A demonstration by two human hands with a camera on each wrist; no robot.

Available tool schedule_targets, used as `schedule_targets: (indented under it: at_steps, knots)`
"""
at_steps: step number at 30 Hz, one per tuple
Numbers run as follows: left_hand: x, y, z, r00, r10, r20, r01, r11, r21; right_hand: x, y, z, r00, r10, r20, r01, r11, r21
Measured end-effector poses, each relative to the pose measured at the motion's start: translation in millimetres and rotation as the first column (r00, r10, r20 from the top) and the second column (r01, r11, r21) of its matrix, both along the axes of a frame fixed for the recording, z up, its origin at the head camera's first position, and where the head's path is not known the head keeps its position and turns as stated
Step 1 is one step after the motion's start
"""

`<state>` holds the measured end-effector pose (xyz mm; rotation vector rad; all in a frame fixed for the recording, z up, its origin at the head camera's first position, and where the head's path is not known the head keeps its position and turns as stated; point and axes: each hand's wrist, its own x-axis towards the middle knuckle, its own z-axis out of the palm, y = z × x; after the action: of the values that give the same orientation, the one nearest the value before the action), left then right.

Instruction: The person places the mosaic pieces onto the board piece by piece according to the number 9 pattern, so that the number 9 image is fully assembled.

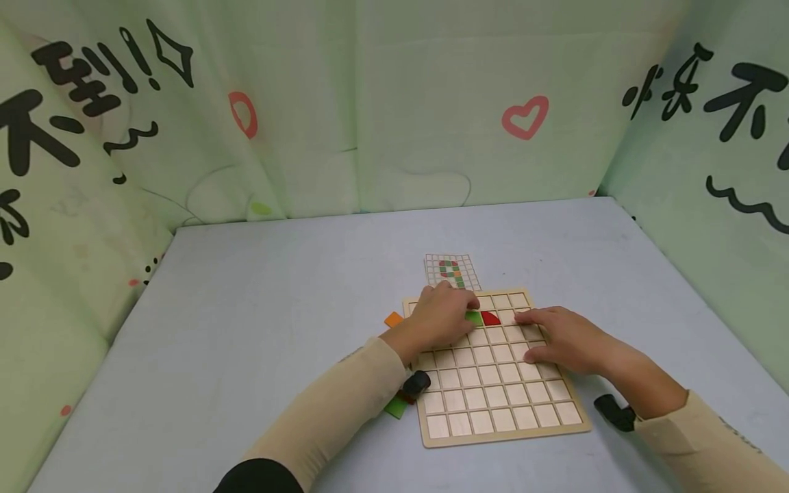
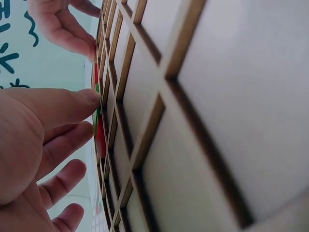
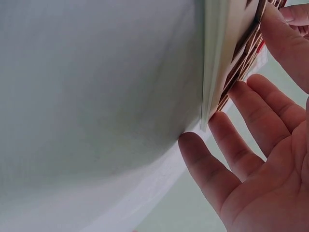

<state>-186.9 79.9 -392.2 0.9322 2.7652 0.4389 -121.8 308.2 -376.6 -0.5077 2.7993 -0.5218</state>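
Note:
A wooden grid board (image 1: 507,438) lies on the table with square cells. My left hand (image 1: 440,315) reaches over its upper rows, thumb and index finger pinching a green tile (image 1: 473,318) at opposite edges. Just right of that tile, a red quarter-round tile (image 1: 490,318) sits in a cell. The left wrist view shows another red piece (image 2: 100,140) on the green tile's other side, mostly covered by my hand in the head view. At the board's right side, my right hand (image 1: 570,339) rests with spread fingers, its fingertips (image 3: 236,89) along the edge and holding nothing.
Behind the board lies a printed pattern card (image 1: 453,271) with coloured squares. An orange tile (image 1: 393,320) lies left of the board, partly behind the left wrist. Near the left sleeve are a loose green tile (image 1: 396,408) and a dark red one. Printed curtains surround the table.

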Motion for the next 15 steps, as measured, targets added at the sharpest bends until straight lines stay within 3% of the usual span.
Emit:
schedule_targets:
  at_steps: [15]
  knots:
    - [4.8, -13.4, 5.9, 1.0, 0.022, 0.015, -0.022, 0.999, 0.04, -0.3, -0.5, 0.6, 1.0, -0.011, 0.026, 0.011, 1.0, 0.006]
